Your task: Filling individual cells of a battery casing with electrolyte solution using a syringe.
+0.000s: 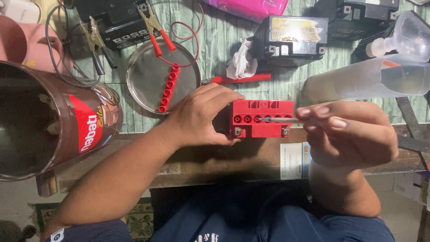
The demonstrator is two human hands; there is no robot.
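The red battery is steadied on the surface by the clamped left hand, while a thin metal rod is pinched over its open cells by the right hand.

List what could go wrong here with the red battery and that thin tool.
1. The right hand holds a thin metal tool over the open cell holes of the red battery; a slip might bridge a terminal or splash liquid.
2. The battery sits near the table edge, steadied only by the left hand; it could tip off.
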